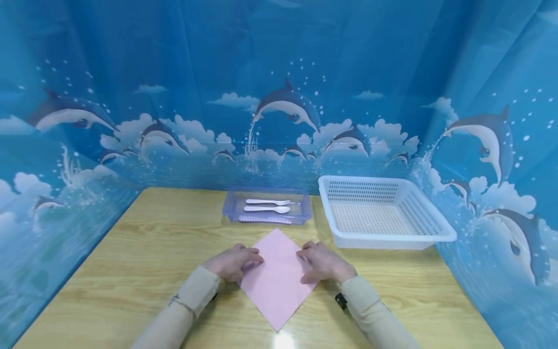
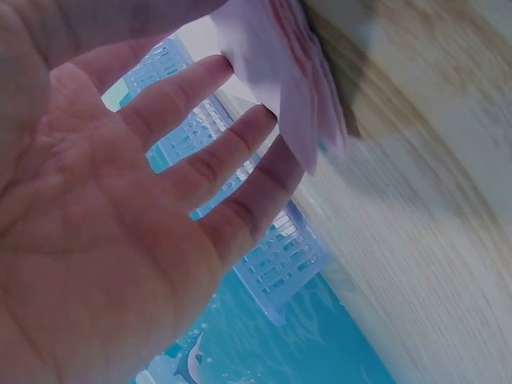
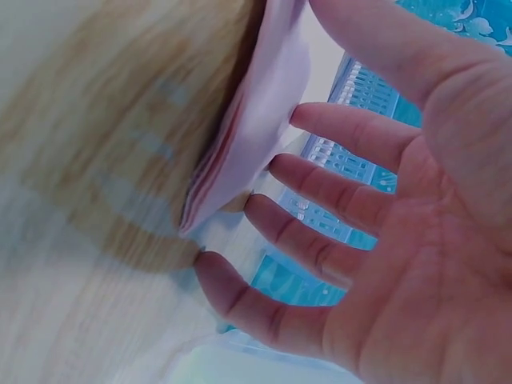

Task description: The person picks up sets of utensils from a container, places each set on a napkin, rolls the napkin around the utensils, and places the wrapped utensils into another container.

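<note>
A layered pink napkin (image 1: pixel 279 281) lies cornerwise on the worktop (image 1: pixel 144 252), between the left hand (image 1: pixel 235 263) and right hand (image 1: pixel 324 263), whose relaxed, unclenched fingers touch its sides. Beyond sit a white basket (image 1: pixel 392 237), at right, and a purple tray (image 1: pixel 237 198) holding a fork (image 1: pixel 266 201) and spoon (image 1: pixel 267 209); behind hangs a dolphin-printed curtain (image 1: pixel 209 53).

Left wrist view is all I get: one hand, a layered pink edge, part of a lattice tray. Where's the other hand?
Observer: The right hand has its fingertips at the right side of the pink square.
Operator: How is the square turned?
Observer: Diamond-wise on the table, one corner toward the person.
Operator: Tray contents?
Observer: A white fork and a white spoon lie in the purple tray.
</note>
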Motion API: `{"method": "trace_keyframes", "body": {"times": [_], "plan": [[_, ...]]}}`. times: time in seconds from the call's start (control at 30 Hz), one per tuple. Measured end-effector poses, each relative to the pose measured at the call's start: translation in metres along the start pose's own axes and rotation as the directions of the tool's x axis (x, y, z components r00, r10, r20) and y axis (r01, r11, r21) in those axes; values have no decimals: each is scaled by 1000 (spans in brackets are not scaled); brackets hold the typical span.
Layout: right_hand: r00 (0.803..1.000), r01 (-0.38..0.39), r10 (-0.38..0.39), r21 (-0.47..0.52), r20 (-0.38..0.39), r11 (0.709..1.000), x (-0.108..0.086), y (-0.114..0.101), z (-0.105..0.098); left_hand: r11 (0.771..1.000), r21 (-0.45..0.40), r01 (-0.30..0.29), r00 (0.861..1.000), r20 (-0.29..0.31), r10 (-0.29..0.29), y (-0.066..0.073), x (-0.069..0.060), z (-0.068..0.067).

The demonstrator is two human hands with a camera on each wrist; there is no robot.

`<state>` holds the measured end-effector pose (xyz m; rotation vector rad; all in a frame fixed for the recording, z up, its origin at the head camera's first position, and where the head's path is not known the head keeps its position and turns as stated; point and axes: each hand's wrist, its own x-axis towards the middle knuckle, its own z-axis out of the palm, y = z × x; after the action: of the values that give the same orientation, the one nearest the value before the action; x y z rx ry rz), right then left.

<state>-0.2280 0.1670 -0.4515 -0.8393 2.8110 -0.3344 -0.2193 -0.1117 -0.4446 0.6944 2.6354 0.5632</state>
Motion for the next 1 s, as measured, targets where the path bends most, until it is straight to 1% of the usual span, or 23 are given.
{"method": "trace_keyframes", "body": {"times": [0.2, 0.53, 0.6, 0.67, 0.77, 0.83, 0.87, 0.9, 1.0], "plan": [[1000, -21, 21, -1, 23, 1000, -2, -1, 0, 1000, 21, 2, 1000, -8, -2, 0, -1, 1], [1000, 13, -13, -9, 11, 1000, -2, 2, 0, 999, 34, 23, 1000, -13, -23, 3, -1, 2], [1000, 12, -12, 5, 1, 1000, -1, 3, 0, 999, 28, 19, 1000, -14, -19, 2, -1, 1], [1000, 2, -1, 28, -17, 1000, 0, 3, 0, 1000, 30, -3, 1000, -26, 4, 1, 0, 1], [998, -23, 26, 58, -59, 998, 3, 3, 0, 998, 26, -65, 994, -84, 67, -4, 2, 1], [995, -43, 50, 83, -87, 996, 5, 3, 0, 994, 46, -97, 983, -151, 103, -8, 5, 0], [993, -54, 63, 89, -101, 995, 7, 2, -1, 993, 52, -102, 976, -188, 110, -9, 7, -1], [991, -61, 73, 102, -116, 993, 8, 2, -1, 994, 62, -95, 968, -226, 106, -10, 9, -3], [981, -67, 90, 135, -173, 989, 17, -1, -5, 997, 73, -22, 944, -326, 45, -13, 16, -8]]}}
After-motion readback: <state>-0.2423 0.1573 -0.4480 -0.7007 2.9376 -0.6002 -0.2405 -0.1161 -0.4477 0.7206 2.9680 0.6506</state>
